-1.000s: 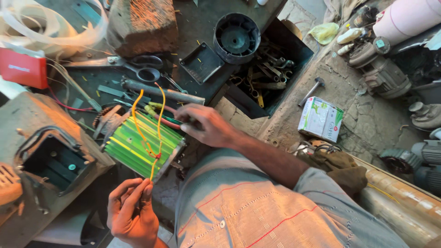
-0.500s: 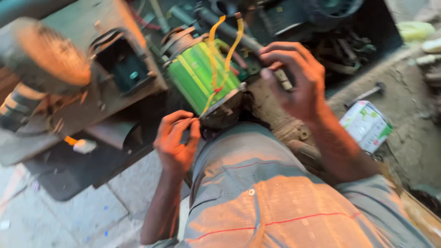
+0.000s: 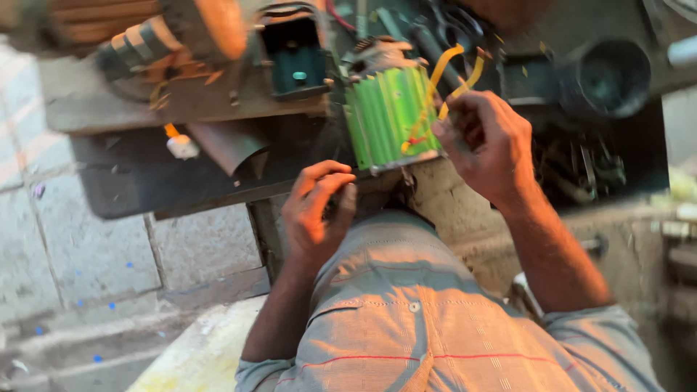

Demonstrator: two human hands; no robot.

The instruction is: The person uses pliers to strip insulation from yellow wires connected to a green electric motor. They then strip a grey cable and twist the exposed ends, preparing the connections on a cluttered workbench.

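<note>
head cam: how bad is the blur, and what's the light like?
Head view: motion blur smears the whole frame, worst along the top edge; the green ribbed cylinder, right hand and left hand stay recognisable but soft. Warm orange light falls on both hands; the black bin is deep in shadow.

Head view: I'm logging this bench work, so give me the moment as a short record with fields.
View: blurred, looking down past the person's grey checked shirt
Main thing: green ribbed cylindrical motor core lying at the edge of the dark workbench
Wires: yellow sleeved leads rising from the core
Right hand: against the core's right side, fingers at the leads
Left hand: curled at the bench edge below the core; contents not visible
Nearby: black round housing, scissors
</note>
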